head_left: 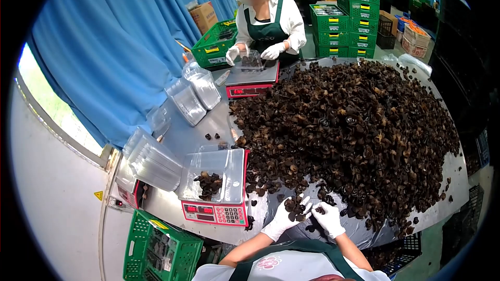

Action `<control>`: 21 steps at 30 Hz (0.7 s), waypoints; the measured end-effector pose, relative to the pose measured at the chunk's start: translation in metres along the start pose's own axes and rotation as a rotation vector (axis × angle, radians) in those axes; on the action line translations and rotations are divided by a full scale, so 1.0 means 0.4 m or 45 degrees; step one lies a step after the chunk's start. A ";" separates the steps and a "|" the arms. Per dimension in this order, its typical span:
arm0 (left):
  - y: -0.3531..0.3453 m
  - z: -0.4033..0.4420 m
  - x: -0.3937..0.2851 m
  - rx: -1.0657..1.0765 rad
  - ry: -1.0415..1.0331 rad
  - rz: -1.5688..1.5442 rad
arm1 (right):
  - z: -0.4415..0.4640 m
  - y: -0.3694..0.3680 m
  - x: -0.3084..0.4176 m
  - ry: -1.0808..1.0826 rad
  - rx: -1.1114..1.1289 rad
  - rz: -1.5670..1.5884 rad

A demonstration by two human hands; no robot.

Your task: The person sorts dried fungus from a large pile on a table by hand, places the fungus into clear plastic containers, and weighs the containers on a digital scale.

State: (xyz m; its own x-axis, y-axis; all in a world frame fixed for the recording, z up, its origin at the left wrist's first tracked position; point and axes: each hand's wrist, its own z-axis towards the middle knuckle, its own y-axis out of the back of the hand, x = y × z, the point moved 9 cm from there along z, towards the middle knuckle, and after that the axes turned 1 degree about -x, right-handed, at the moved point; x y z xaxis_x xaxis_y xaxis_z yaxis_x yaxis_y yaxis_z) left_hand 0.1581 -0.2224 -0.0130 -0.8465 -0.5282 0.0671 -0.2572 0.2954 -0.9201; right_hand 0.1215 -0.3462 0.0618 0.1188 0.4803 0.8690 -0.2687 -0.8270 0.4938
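My left hand [284, 219], in a white glove, is cupped around several dark wood ear mushrooms [295, 209] at the near edge of the pile. Close beside it, my gloved right hand [329, 220] has its fingers pinched, with a small dark mushroom piece [319, 210] at the tips. The big heap of wood ear mushrooms [349, 130] spreads just beyond both hands. To the left, a red-framed digital scale [219, 214] carries a clear plastic tray [234, 171] with a small clump of mushrooms [209, 184] in it.
Nested clear trays [156, 161] lean left of the scale; more tray stacks [185, 101] stand beyond. Across the metal table, a co-worker [271, 21] in white gloves holds a tray over another scale [252, 80]. Green crates [161, 247] stand at lower left and are stacked behind.
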 end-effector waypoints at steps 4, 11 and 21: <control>0.002 0.003 0.000 0.017 0.014 -0.017 | -0.003 -0.001 -0.005 -0.012 0.007 -0.008; 0.001 0.003 0.006 -0.060 0.015 -0.048 | -0.008 0.001 -0.014 -0.026 -0.007 -0.054; 0.041 0.023 -0.006 -0.032 0.022 -0.067 | -0.010 0.001 -0.004 -0.036 0.013 -0.041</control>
State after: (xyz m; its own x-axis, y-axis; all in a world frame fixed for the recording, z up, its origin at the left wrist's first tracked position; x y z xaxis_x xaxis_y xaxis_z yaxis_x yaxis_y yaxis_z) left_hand 0.1604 -0.2238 -0.0319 -0.8394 -0.5296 0.1224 -0.3134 0.2875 -0.9051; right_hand 0.1174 -0.3459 0.0606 0.1543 0.4984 0.8531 -0.2545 -0.8143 0.5217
